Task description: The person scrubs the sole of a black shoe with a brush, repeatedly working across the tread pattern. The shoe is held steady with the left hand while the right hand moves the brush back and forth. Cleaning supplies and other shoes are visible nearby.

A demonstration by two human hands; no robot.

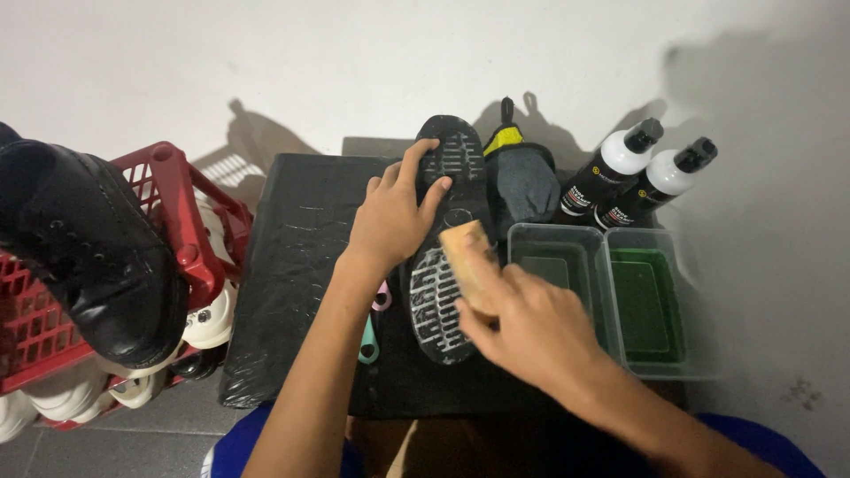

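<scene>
Shoe (pixel 447 257) lies sole-up on black mat (pixel 301 239); left hand (pixel 390 217) grips its far end, right hand (pixel 531 332) grasps wooden brush (pixel 467 257) against sole.

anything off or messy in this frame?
Little stands out. The shoe lies sole-up on the black mat, soapy residue in its treads, under the brush. The black boot perches tilted on the overfull red basket.

Matt rubber sole (pixel 447 265), ridged; wooden brush (pixel 467 257); glossy leather boot (pixel 97 257); red plastic crate (pixel 168 212); 2 clear plastic tubs (pixel 611 257); crinkled black sheet (pixel 292 265).
</scene>
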